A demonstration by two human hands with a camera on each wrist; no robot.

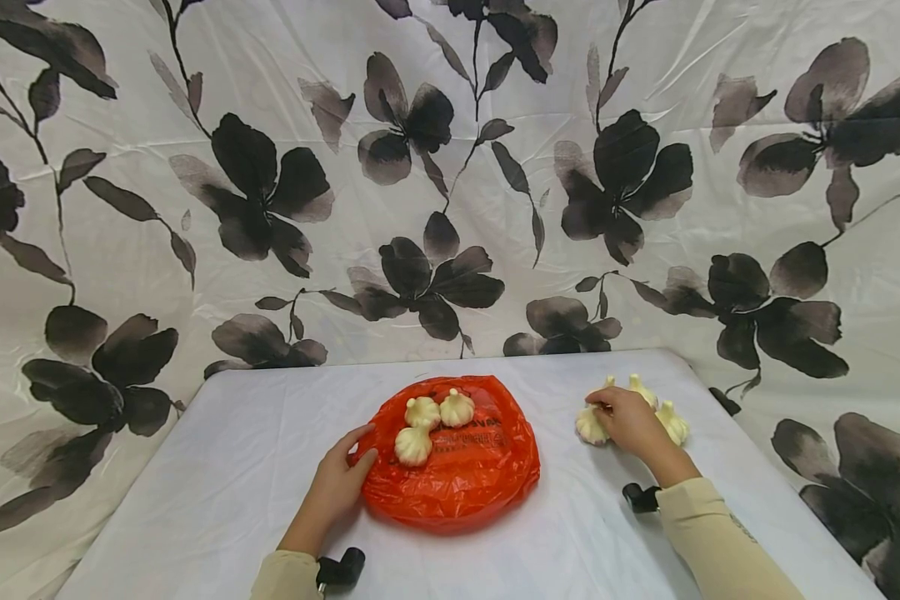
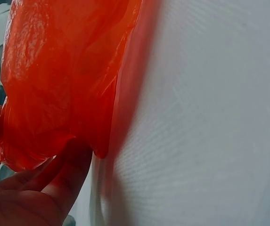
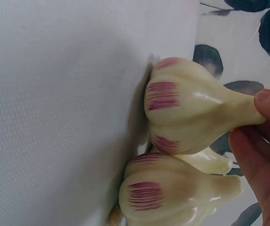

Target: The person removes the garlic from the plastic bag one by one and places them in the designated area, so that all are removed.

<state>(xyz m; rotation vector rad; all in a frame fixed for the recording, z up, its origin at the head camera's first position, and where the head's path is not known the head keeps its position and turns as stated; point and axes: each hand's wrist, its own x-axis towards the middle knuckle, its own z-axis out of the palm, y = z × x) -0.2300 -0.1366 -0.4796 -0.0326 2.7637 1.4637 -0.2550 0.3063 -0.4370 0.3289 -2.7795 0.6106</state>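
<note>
A red plastic bag (image 1: pixel 480 483) with dark print lies in a rounded, flattened shape on the table, and several garlic bulbs (image 1: pixel 413 447) sit on its far left part. My left hand (image 1: pixel 337 479) grips the bag's left edge, thumb on the near side. In the left wrist view its fingers (image 2: pixel 69 179) reach under the red plastic. Over to the right, my right hand (image 1: pixel 637 429) pinches the stem of a garlic bulb (image 3: pixel 186 103) with purple streaks, its base down at the tabletop. More garlic bulbs (image 3: pixel 167 193) stand right beside it.
A white cloth covers the table (image 1: pixel 270 433). Behind it hangs a white sheet (image 1: pixel 510 250) printed with dark flowers. Black wrist devices (image 1: pixel 341 568) show at both sleeves. One garlic bulb (image 1: pixel 672 423) stands just right of the right hand.
</note>
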